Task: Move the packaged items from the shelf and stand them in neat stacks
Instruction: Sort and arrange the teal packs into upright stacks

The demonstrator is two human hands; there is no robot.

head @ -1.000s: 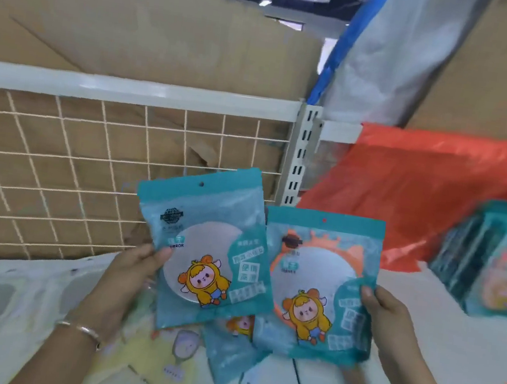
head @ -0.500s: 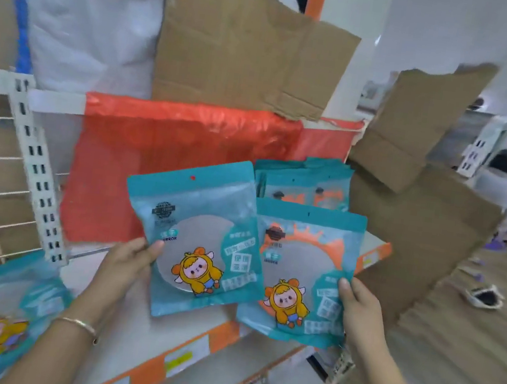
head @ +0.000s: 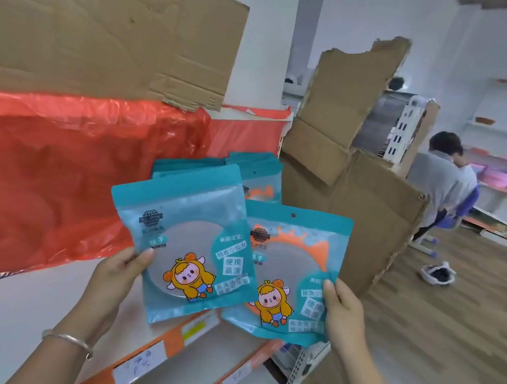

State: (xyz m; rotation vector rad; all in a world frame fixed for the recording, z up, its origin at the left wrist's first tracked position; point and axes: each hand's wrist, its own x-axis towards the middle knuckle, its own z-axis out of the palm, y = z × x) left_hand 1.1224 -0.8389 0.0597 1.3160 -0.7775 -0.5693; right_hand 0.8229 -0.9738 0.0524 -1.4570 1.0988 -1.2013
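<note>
My left hand (head: pixel 115 276) grips a teal mirror packet (head: pixel 187 241) with a yellow cartoon figure by its lower left edge. My right hand (head: pixel 342 313) grips a second teal packet (head: pixel 289 277), this one with an orange rim inside, by its lower right edge. Both packets are upright, side by side, the left one overlapping the right. Behind them a stack of matching teal packets (head: pixel 254 172) stands upright on the white shelf (head: pixel 4 313), near its right end.
Red plastic sheeting (head: pixel 55 172) covers the shelf's back. Cardboard sheets (head: pixel 346 159) lean at the shelf's right end. Lower shelves with orange price strips (head: pixel 174 339) lie below. A person (head: pixel 440 181) sits at the right over a wooden floor (head: pixel 451 346).
The view has swung right from the wire-mesh section to the shelf's right end. Both hands carried their packets along; the standing stack now sits just behind them.
</note>
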